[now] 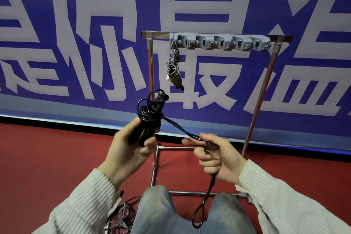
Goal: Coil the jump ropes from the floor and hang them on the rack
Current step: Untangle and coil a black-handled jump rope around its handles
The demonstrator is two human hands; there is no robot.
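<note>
Coiling: left hand [129, 144] clamps the dark jump-rope bundle [150, 114]; right hand [214, 156] pinches its loose tail [203, 205]. Next, likely wrap, then hang on grey plastic hook rack [220, 41].

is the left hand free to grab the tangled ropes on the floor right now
Probably not: the left hand grips the coiled rope bundle, and the floor ropes lie low beside the left knee.

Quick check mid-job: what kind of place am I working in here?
Probably a gym or sports hall: red sports-type floor, a big blue banner along the wall, and a metal rack with a coiled jump rope hanging.
</note>
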